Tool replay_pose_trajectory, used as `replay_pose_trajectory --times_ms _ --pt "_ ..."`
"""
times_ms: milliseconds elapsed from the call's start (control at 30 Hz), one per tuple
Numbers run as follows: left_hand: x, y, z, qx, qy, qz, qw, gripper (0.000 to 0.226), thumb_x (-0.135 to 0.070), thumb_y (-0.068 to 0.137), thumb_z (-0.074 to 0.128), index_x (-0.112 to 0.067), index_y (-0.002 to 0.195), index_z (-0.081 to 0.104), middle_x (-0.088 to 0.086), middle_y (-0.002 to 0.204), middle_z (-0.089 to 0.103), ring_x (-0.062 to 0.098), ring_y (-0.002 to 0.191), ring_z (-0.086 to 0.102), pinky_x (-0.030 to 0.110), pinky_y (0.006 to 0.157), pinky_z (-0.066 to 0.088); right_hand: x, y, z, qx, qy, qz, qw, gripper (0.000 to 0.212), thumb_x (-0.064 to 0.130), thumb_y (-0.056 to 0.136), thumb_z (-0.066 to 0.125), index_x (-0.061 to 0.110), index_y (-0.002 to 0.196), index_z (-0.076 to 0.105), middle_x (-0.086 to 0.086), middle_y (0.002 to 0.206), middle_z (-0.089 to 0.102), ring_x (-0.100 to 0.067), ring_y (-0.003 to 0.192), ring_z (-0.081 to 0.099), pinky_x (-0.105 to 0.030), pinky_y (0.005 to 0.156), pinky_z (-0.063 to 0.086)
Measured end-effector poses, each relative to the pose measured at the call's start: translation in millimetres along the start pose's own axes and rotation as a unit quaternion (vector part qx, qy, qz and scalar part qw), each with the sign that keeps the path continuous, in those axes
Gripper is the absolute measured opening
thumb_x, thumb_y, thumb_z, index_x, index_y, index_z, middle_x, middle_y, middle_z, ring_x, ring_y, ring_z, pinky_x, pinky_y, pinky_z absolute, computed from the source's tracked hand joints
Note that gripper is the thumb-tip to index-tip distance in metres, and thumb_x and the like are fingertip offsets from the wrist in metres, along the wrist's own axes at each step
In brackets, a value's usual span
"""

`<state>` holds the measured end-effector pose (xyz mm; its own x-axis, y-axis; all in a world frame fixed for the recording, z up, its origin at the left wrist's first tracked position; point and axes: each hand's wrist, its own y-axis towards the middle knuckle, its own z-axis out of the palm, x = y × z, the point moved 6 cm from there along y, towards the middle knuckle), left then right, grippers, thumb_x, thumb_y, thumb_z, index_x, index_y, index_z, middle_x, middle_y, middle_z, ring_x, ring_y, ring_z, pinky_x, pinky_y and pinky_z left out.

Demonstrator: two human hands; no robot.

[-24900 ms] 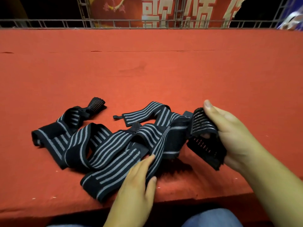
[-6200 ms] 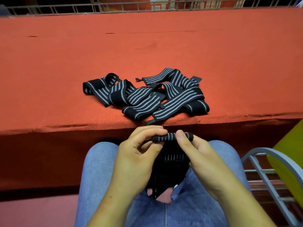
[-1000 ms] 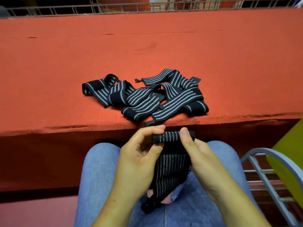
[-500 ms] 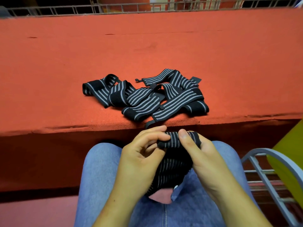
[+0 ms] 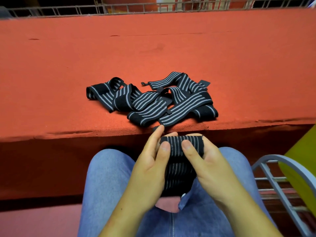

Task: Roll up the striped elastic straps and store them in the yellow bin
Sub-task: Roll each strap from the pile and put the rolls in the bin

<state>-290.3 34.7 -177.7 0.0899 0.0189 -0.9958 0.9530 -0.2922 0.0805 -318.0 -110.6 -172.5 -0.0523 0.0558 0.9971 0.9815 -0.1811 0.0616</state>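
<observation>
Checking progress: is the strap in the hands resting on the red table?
No, the left hand and right hand hold the strap over the lap, short of the table.

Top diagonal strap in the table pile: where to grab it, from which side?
Pinch the diagonal strap at its near end, coming from the front of the table. It lies over the others, and that end sits at the edge, clear of the tangle, so it should pull free.

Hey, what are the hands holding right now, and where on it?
Both the left hand and right hand grip one striped strap at its rolled upper end, thumbs on the roll.
</observation>
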Motion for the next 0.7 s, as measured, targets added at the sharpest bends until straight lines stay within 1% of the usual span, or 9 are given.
replay_pose_trajectory --times_ms 67,133,200,233,300,400,467,600,700 --pt "3 -2 3 0.008 0.023 -0.001 1.000 0.063 -0.067 0.091 0.047 -0.051 0.151 0.039 -0.024 0.144 0.058 -0.003 0.135 0.053 0.039 0.118 0.041 0 -1 3 0.014 -0.003 -0.003 1.000 0.024 0.056 0.087 0.061 0.038 0.101 0.071 0.008 0.097 0.078 -0.005 0.092 0.073 -0.028 0.083 0.054" --pt "3 -3 4 0.001 0.037 -0.001 0.999 0.059 -0.065 0.095 0.044 -0.054 0.152 0.034 -0.031 0.140 0.057 -0.009 0.131 0.053 0.033 0.115 0.042 -1 -3 6 0.023 0.003 0.003 1.000 0.033 0.060 0.084 0.061 0.036 0.104 0.070 0.011 0.096 0.077 -0.001 0.091 0.072 -0.026 0.083 0.053" --pt "2 -4 4 0.000 0.039 -0.002 0.999 0.056 -0.061 0.098 0.041 -0.054 0.153 0.031 -0.032 0.137 0.059 -0.012 0.127 0.054 0.027 0.112 0.043 -2 -3 6 0.026 0.006 0.009 1.000 0.040 0.063 0.081 0.061 0.033 0.107 0.068 0.013 0.096 0.077 0.001 0.090 0.071 -0.025 0.082 0.052" --pt "1 -4 4 0.002 0.041 -0.003 0.999 0.055 -0.060 0.101 0.040 -0.053 0.154 0.031 -0.032 0.136 0.059 -0.012 0.127 0.054 0.026 0.112 0.043 -2 -3 6 0.024 0.002 0.007 1.000 0.040 0.063 0.080 0.061 0.034 0.106 0.068 0.013 0.096 0.077 0.001 0.089 0.071 -0.025 0.081 0.053" --pt "0 -3 3 0.007 0.055 -0.002 0.998 0.054 -0.059 0.102 0.041 -0.051 0.155 0.032 -0.033 0.137 0.058 -0.013 0.128 0.053 0.026 0.113 0.042 -2 -2 5 0.017 -0.008 -0.002 1.000 0.030 0.060 0.083 0.063 0.037 0.102 0.068 0.009 0.094 0.076 -0.002 0.087 0.071 -0.029 0.080 0.053" --pt "1 -1 -1 0.004 0.069 0.000 0.998 0.059 -0.059 0.094 0.048 -0.051 0.152 0.039 -0.028 0.138 0.061 -0.011 0.127 0.055 0.029 0.114 0.043 -1 -2 3 0.009 -0.010 -0.019 1.000 0.020 0.053 0.088 0.064 0.036 0.098 0.067 0.004 0.091 0.075 -0.007 0.084 0.070 -0.033 0.079 0.055" --pt "0 0 -3 -0.006 0.063 0.005 0.998 0.057 -0.055 0.092 0.055 -0.047 0.148 0.047 -0.026 0.135 0.064 -0.008 0.125 0.058 0.028 0.110 0.046 1 -2 3 0.010 -0.009 -0.026 1.000 0.016 0.050 0.090 0.064 0.035 0.096 0.066 0.004 0.089 0.074 -0.007 0.083 0.069 -0.033 0.078 0.054" --pt "-4 2 -6 -0.014 0.047 0.024 0.998 0.039 -0.041 0.090 0.063 -0.035 0.129 0.064 -0.021 0.120 0.073 -0.002 0.113 0.067 0.015 0.093 0.050 2 0 -1 -0.002 -0.009 -0.024 1.000 0.016 0.051 0.089 0.064 0.036 0.095 0.067 0.007 0.086 0.073 -0.006 0.082 0.069 -0.031 0.078 0.053" --pt "-7 2 -7 -0.014 0.042 0.038 0.998 0.029 -0.035 0.093 0.065 -0.029 0.121 0.070 -0.013 0.114 0.076 0.006 0.109 0.071 0.019 0.091 0.053 0 1 -3 -0.009 -0.007 -0.019 1.000 0.018 0.052 0.091 0.067 0.035 0.095 0.068 0.006 0.086 0.074 -0.006 0.082 0.069 -0.033 0.079 0.053"
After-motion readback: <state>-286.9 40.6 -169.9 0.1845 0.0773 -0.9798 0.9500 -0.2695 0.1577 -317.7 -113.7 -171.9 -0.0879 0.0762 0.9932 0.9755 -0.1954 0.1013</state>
